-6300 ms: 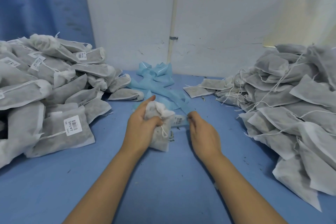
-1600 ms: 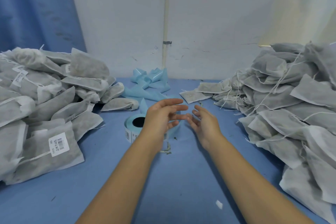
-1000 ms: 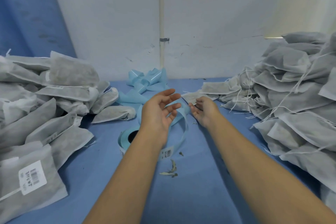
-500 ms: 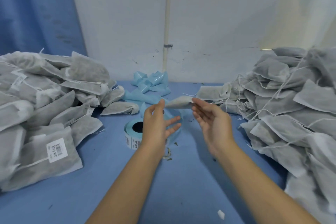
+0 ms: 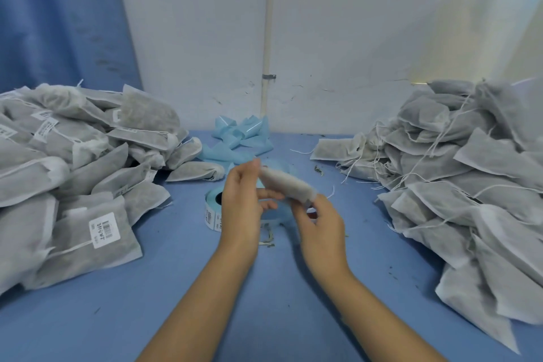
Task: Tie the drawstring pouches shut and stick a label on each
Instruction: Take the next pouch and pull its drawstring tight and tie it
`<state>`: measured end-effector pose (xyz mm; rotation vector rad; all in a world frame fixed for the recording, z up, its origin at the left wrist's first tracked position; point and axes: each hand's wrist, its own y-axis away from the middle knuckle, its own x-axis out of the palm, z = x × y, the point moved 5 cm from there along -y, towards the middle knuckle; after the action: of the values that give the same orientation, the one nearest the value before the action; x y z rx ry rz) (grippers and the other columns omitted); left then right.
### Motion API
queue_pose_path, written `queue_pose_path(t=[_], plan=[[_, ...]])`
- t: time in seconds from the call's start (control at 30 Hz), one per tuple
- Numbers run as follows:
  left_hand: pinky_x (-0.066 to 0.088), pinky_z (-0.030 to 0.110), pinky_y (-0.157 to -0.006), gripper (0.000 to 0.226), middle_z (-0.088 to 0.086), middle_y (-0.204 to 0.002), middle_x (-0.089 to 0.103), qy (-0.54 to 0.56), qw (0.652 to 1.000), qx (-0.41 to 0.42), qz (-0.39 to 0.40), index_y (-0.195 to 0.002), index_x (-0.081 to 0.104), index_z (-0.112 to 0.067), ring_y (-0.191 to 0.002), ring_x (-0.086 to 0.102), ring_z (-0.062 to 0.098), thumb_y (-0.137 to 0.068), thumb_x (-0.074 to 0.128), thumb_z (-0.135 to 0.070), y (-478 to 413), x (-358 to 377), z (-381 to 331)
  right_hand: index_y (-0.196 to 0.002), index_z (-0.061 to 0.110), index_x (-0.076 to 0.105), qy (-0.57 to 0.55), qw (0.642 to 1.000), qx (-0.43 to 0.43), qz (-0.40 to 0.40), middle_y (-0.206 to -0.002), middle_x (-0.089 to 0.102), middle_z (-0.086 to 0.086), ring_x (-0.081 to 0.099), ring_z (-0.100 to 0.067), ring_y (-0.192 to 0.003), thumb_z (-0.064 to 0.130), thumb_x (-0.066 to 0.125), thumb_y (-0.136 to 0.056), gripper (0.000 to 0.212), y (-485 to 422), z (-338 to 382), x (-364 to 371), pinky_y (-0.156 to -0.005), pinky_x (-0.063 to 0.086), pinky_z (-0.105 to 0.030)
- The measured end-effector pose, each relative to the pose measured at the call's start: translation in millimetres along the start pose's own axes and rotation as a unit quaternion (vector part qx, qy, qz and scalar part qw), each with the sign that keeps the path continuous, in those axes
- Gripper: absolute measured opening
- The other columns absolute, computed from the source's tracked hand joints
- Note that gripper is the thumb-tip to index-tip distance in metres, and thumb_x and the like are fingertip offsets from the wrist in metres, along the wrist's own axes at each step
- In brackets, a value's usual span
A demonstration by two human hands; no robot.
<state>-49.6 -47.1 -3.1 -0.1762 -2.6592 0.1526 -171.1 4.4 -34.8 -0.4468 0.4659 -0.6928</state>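
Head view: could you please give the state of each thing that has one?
pouch: held up by left hand and right hand
left pile: several labelled
right pile: drawstrings loose, no labels visible
label roll: lying flat, tail unwound
backing strip: crumpled

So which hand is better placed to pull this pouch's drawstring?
Right, probably: the right hand holds the pouch by its near end, where a loose string trails, while the left hand steadies the far end.
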Motion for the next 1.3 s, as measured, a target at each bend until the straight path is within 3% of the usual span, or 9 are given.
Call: queue_pose_path(t=[0.1,0.17,0.27,0.33,0.47,0.7,0.87,1.03,1.3], plan=[[0.035,0.023,-0.042,0.014,-0.009,-0.083,0.069,-0.034,0.998,-0.042,-0.014,-0.096,0.057,-0.017,-0.045,0.056,0.017,-0.097,0.044,-0.022,3.5,-5.2,15.3,-0.074,0.011,0.061,-0.141,0.984,0.092,-0.056,-0.067,0.058,0.005,0.047,-0.005,-0.061,0.019,0.061,-0.092,0.02,-4.8,-6.4,-8.9,-0.059,0.041,-0.02],[0.033,0.024,-0.042,0.016,-0.004,-0.088,0.067,-0.118,0.993,-0.012,-0.001,-0.091,0.058,-0.02,-0.043,0.054,0.014,-0.096,0.044,-0.014,11.1,-8.6,26.6,-0.08,0.011,0.064,-0.212,0.965,0.13,-0.085,-0.074,0.066,0.004,0.058,-0.007,-0.07,0.02,0.06,-0.093,0.016,-6.9,-9.2,-15.1,-0.068,0.048,-0.024],[0.041,0.025,-0.052,0.023,-0.003,-0.069,0.062,-0.333,0.937,0.079,0.067,-0.074,0.059,-0.025,-0.053,0.053,0.01,-0.088,0.049,-0.009,20.6,-11.6,39.9,-0.084,0.013,0.062,-0.237,0.952,0.157,-0.114,-0.081,0.067,0.001,0.062,-0.013,-0.077,0.021,0.059,-0.094,0.013,-8.2,-14.1,-21.4,-0.074,0.051,-0.031],[0.047,0.029,-0.062,0.021,-0.004,-0.066,0.062,-0.396,0.908,0.088,0.102,-0.074,0.059,-0.024,-0.063,0.058,0.013,-0.086,0.049,-0.009,21.4,-10.5,46.6,-0.08,0.012,0.059,-0.245,0.945,0.178,-0.127,-0.071,0.062,0.003,0.056,-0.009,-0.062,0.02,0.057,-0.095,0.017,-6.8,-17.5,-21.8,-0.058,0.05,-0.024],[0.04,0.002,-0.073,0.028,-0.015,-0.105,0.065,-0.343,0.929,0.051,0.128,-0.108,0.06,-0.024,-0.091,0.059,-0.006,-0.089,0.05,-0.006,18.4,-8.1,49.2,-0.083,0.006,0.058,-0.274,0.928,0.241,-0.076,-0.063,0.057,-0.004,0.049,-0.01,-0.045,0.019,0.056,-0.096,0.019,-1.9,-22.8,-10.5,-0.041,0.039,-0.021],[0.046,0.017,-0.076,0.017,-0.009,-0.093,0.07,-0.237,0.966,-0.009,0.102,-0.095,0.07,-0.023,-0.087,0.062,0.007,-0.09,0.057,-0.014,15.5,-10.7,41.6,-0.089,0.008,0.063,-0.342,0.885,0.314,-0.028,-0.079,0.067,-0.006,0.06,-0.017,-0.067,0.019,0.053,-0.097,0.017,0.9,-29.0,0.0,-0.056,0.046,-0.024],[0.033,0.017,-0.035,0.023,-0.005,-0.069,0.069,-0.147,0.968,-0.178,0.095,-0.098,0.064,-0.005,-0.041,0.054,0.012,-0.091,0.061,-0.027,17.2,-1.6,48.8,-0.088,0.005,0.064,-0.372,0.867,0.333,-0.024,-0.075,0.068,-0.006,0.062,-0.012,-0.06,0.017,0.052,-0.097,0.019,0.3,-32.2,-1.5,-0.056,0.05,-0.022],[0.054,0.018,-0.052,0.014,0.008,-0.063,0.07,-0.011,0.962,-0.257,0.09,-0.09,0.063,0.001,-0.057,0.069,0.015,-0.094,0.058,-0.012,26.0,2.3,59.3,-0.089,0.003,0.062,-0.417,0.839,0.349,0.009,-0.08,0.067,-0.013,0.063,-0.02,-0.068,0.015,0.047,-0.096,0.02,2.9,-32.8,-1.8,-0.064,0.051,-0.029],[0.038,0.019,-0.041,0.025,-0.001,-0.046,0.055,-0.154,0.975,-0.154,0.04,-0.074,0.059,-0.005,-0.038,0.048,0.008,-0.091,0.062,-0.023,16.1,-8.2,57.0,-0.071,0.004,0.063,-0.174,0.945,0.265,0.076,-0.057,0.063,-0.005,0.055,-0.015,-0.052,0.027,0.057,-0.095,0.034,5.4,-24.2,3.4,-0.05,0.046,-0.02]])
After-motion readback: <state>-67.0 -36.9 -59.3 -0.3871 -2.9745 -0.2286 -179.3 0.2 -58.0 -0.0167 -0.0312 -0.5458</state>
